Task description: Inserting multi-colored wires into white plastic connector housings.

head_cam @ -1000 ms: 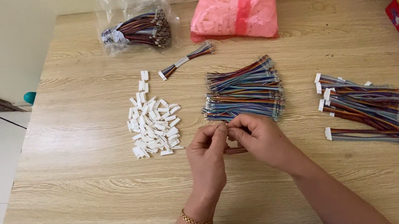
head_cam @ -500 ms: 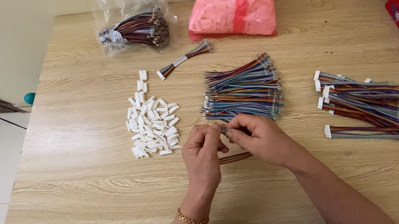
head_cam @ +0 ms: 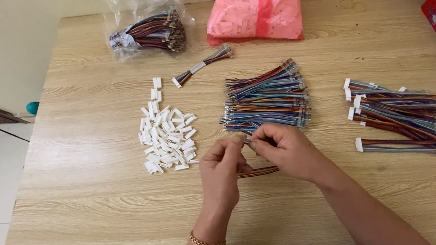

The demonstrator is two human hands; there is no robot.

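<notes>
We've got both hands mid-tabletop (head_cam: 99, 215), fingertips meeting. Left hand (head_cam: 224, 170) & right hand (head_cam: 286, 151) pinch the top end of a short striped wire bundle (head_cam: 260, 172), its tail lying on the wood betw. the wrists. Looks like the fitting step: wire end getting lined up w/ a small white part, though that's too hidden to confirm. White connector pile (head_cam: 168, 134) just left, loose wire stack (head_cam: 266, 98) right above, finished leads (head_cam: 407, 117) well right. Next calls for steady alignment, firm push.
</notes>
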